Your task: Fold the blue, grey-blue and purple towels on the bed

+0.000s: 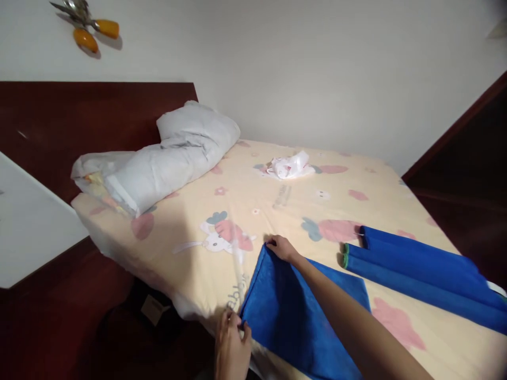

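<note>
A blue cloth lies flat near the front edge of the bed. My left hand pinches its near left corner at the mattress edge. Reaching across the cloth, my right hand is closed on its far left corner. To the right, a second blue cloth with a green trim at its end lies in long folds on the sheet.
The bed has a pale yellow cartoon-print sheet. A white pillow rests against the dark wooden headboard. A crumpled white plastic bag lies mid-bed. Dark floor and a box lie left of the bed.
</note>
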### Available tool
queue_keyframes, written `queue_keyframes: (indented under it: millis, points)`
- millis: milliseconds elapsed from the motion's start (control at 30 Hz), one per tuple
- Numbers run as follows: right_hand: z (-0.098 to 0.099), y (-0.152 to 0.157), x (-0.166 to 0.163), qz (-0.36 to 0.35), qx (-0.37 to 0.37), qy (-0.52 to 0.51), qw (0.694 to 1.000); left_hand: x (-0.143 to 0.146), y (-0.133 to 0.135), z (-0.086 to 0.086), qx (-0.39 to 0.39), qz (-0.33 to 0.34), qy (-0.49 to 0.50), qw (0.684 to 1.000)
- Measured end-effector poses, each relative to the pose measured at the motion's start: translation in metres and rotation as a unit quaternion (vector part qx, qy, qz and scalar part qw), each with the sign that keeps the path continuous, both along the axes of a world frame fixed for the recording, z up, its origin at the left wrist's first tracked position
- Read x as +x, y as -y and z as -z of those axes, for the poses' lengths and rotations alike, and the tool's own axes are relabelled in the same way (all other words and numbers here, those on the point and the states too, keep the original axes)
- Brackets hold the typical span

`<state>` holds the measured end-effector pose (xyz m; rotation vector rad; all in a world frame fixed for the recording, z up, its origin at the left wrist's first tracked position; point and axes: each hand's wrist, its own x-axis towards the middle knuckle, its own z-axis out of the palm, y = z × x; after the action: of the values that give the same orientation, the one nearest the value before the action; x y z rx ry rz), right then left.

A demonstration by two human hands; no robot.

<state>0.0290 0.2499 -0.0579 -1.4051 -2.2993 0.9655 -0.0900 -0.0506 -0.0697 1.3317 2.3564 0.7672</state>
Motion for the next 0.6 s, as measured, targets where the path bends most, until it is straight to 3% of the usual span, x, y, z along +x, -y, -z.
queue_keyframes:
  millis: [133, 267, 333, 433, 500, 600]
  points:
    - [0.006, -0.008, -0.002, 0.002, -0.020, 0.007, 1.000, -0.003, 0.003, -0.001, -0.014, -0.002, 0.086, 0.996]
    - [-0.017, -0.009, 0.010, -0.001, -0.034, -0.049, 0.998, -0.007, 0.003, -0.009, 0.008, 0.001, 0.163, 0.987]
    - [-0.043, -0.003, 0.027, -0.005, -0.034, -0.100, 0.994, -0.010, 0.004, -0.015, 0.061, -0.011, 0.194, 0.979]
    - [-0.101, 0.020, 0.069, -0.002, -0.015, -0.171, 0.985, -0.013, 0.007, -0.031, 0.168, -0.039, 0.238, 0.956]
    - [-0.147, 0.047, 0.107, 0.006, 0.009, -0.204, 0.979, -0.012, 0.011, -0.051, 0.235, -0.040, 0.270, 0.933]
    - [-0.212, 0.104, 0.169, 0.030, 0.044, -0.264, 0.963, -0.005, 0.022, -0.095, 0.308, -0.026, 0.311, 0.899]
